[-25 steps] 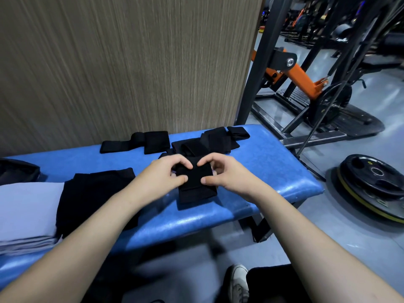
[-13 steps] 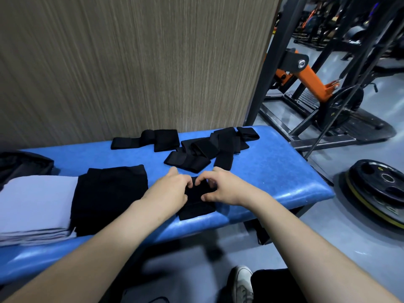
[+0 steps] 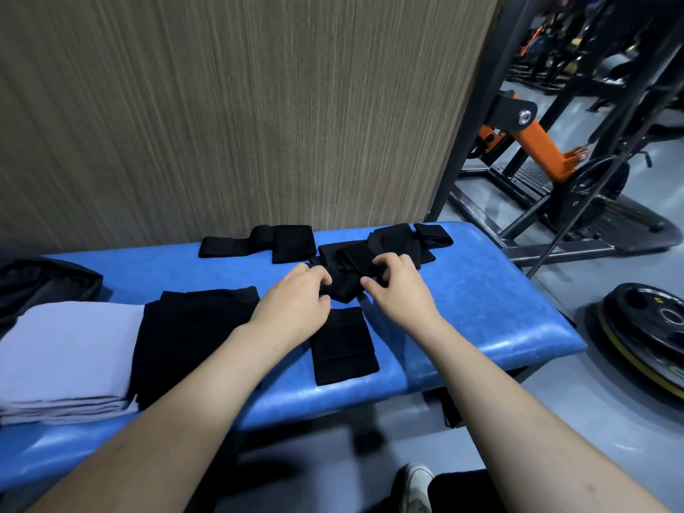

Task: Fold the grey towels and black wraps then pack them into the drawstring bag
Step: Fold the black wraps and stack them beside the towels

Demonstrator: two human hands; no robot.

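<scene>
Blue bench [image 3: 481, 290]: both hands' fingertips hidden in black wraps [image 3: 355, 261].

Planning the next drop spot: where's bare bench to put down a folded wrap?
Bare blue bench lies right of the right hand, out to the bench's end. A smaller strip runs between the folded wrap and the right forearm. Crowded: the wrap pile at the back, and the left side with the black stack and grey towels.

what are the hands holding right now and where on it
Both hands grip one black wrap from the pile: the left hand its left end, the right hand its right end.
</scene>
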